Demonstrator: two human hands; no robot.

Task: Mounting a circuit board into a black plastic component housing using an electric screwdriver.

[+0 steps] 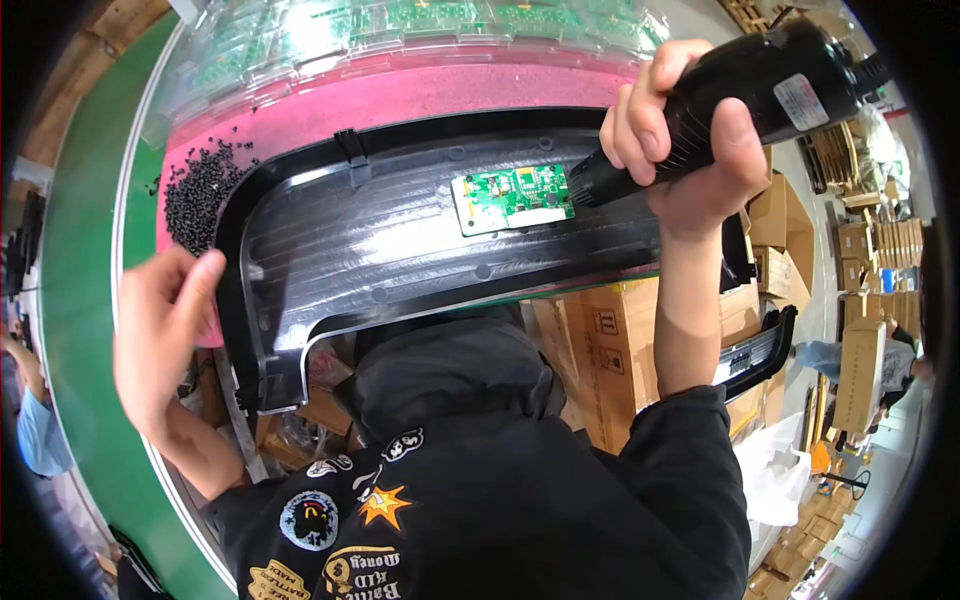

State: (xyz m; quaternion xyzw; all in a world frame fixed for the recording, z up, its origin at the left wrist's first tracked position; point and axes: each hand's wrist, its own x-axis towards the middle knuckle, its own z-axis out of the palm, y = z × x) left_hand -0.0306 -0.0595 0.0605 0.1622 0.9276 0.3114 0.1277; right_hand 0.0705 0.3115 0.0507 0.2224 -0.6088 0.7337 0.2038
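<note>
My right hand (690, 140) is wrapped round a black electric screwdriver (750, 95), held slanting. Its ribbed nose (590, 182) is at the right end of a green circuit board (515, 197); whether they touch, I cannot tell. This board, with a white block along its near edge, lies inside a long black plastic housing (400, 285). Over at the left, my left hand (160, 330) hovers beside the housing's rim, close to a pile of small black screws (205, 190). Its thumb sticks out, while its other fingertips are hidden and slightly blurred.
A pink mat (400, 88) lies under the housing. Clear plastic trays of green boards (380, 35) stand along the far side. Cardboard boxes (610, 350) are at the right, near another black housing (755, 355). A person carries a carton (860, 375) farther right.
</note>
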